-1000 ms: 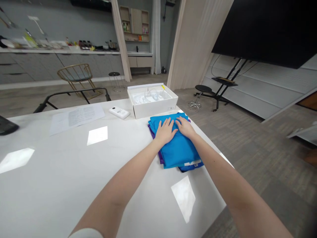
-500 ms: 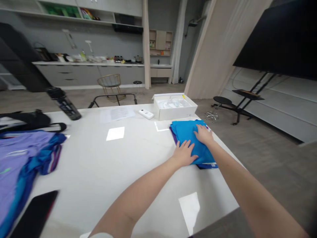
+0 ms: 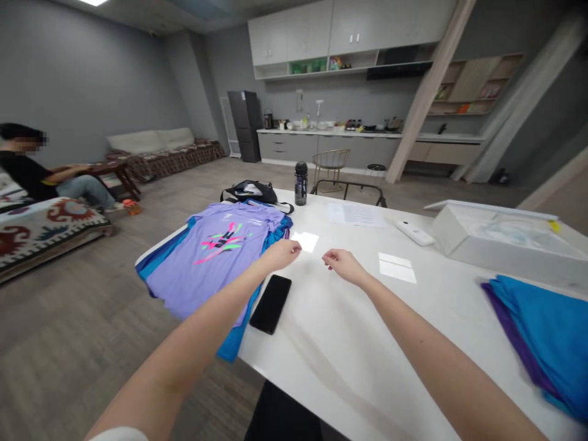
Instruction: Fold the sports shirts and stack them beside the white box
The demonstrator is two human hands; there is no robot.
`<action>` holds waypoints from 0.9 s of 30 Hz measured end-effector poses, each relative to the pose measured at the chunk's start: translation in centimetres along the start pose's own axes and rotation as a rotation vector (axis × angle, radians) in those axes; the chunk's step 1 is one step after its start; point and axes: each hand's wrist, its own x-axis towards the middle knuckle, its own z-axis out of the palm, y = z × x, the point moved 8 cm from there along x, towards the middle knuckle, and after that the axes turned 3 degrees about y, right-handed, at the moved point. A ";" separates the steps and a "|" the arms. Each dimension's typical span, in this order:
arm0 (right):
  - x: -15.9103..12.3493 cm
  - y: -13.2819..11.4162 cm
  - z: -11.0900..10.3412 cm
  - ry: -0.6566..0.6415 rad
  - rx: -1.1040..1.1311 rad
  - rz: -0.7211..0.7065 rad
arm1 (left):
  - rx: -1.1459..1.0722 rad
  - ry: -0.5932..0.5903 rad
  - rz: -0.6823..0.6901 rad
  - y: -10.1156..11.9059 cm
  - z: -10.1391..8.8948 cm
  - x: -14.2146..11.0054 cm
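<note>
Both my arms reach out over a white table (image 3: 349,343). My left hand (image 3: 283,253) hovers by the right edge of a purple shirt (image 3: 215,254) that lies flat on a pile of blue shirts at the table's left end; its fingers are curled loosely and hold nothing. My right hand (image 3: 340,266) is in the air above the bare tabletop, fingers slightly bent and apart, with nothing in it. A stack of folded blue and purple clothes (image 3: 542,337) lies at the far right. A black phone (image 3: 271,303) lies face down just below my left hand.
An open white box (image 3: 505,242), a white remote (image 3: 414,233), a sheet of paper (image 3: 356,215), a dark bottle (image 3: 301,183) and a black bag (image 3: 250,192) sit along the far side. A person sits on a sofa at the far left. A kitchen counter lines the back wall.
My head has turned left. Both hands have left the folded blue stack and moved left toward the purple shirt; the stack stays at the right.
</note>
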 end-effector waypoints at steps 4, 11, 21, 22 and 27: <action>4.8 -4.5 8.4 -0.082 -0.065 -0.066 | 0.071 0.123 -0.240 -15.0 -6.1 -4.3; 14.1 -7.8 13.9 0.040 -0.248 -0.020 | 0.217 0.255 -0.514 -31.2 -12.3 -4.8; 28.8 -6.6 16.2 0.175 -0.432 0.126 | 0.271 0.252 -0.483 -38.6 -8.6 8.7; 29.9 -6.4 16.6 0.181 -0.453 0.121 | 0.275 0.256 -0.498 -39.6 -8.3 9.8; 34.7 -5.7 18.0 0.169 -0.564 0.099 | 0.277 0.277 -0.583 -45.2 -7.9 13.5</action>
